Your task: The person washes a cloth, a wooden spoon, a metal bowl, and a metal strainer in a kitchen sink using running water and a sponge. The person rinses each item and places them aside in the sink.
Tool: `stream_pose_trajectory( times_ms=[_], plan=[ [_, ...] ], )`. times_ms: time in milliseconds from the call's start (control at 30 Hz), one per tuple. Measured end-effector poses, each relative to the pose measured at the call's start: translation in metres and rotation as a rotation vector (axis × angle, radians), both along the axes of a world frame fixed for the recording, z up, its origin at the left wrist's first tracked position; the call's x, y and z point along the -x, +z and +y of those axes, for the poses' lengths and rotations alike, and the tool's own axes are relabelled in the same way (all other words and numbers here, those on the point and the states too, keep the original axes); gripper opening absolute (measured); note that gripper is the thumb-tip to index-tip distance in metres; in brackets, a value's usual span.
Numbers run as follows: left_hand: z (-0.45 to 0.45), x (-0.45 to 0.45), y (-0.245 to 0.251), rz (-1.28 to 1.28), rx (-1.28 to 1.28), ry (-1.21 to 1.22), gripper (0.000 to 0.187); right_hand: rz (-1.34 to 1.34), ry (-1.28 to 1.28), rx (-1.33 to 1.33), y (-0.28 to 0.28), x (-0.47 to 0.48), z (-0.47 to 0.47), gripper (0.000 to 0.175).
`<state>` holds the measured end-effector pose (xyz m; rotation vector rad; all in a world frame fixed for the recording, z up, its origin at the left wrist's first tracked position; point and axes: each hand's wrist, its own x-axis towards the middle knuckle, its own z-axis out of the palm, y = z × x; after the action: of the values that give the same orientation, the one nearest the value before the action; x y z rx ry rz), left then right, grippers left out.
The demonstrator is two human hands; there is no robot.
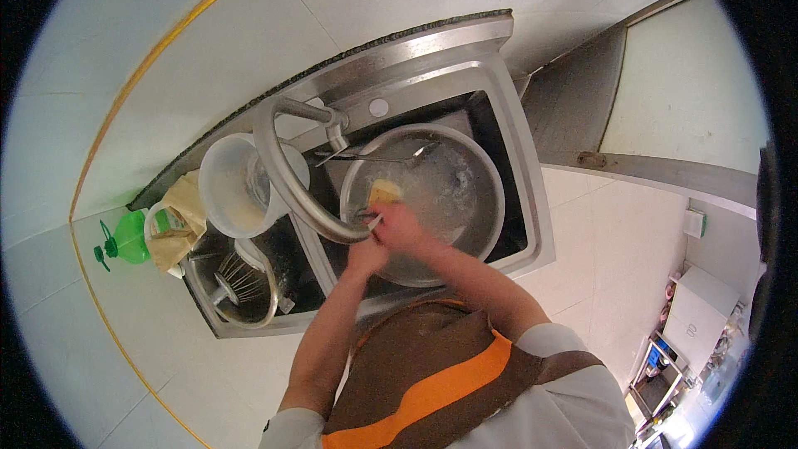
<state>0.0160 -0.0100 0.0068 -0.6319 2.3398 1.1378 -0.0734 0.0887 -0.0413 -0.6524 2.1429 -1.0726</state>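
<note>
Under the curved metal faucet (pixel 280 168), my left hand (pixel 368 254) and my right hand (pixel 399 226) are close together over the left side of a large round metal basin (pixel 502 199). My left fingers close on a small object that is partly hidden; a light-coloured tip of it shows between the hands. A yellow sponge (pixel 385 191) lies just beyond my right fingers, and whether they touch it is unclear. Cloudy water with foam fills the basin. A long-handled metal utensil (pixel 389 158) rests across its far rim.
On the left are a translucent plastic container (pixel 234 187), a metal bowl (pixel 274 299) with a wire whisk attachment (pixel 234 284), brown paper (pixel 187 199) and a green plastic bottle (pixel 132 237). The steel sink's rim (pixel 542 224) surrounds the basin. Shelving stands far right.
</note>
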Motion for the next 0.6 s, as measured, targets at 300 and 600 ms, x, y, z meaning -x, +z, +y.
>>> stream_pose_trajectory(
  times_ms=[300,600],
  plan=[
    [-0.007,-0.002,0.019,-0.05,-0.047,0.082,0.048,0.079,-0.023,-0.05,0.012,-0.005,-0.018,0.024],
    [0.0,0.011,0.068,-0.193,0.056,0.011,0.045,0.359,-0.203,-0.043,0.015,0.029,-0.009,0.039]
  ],
)
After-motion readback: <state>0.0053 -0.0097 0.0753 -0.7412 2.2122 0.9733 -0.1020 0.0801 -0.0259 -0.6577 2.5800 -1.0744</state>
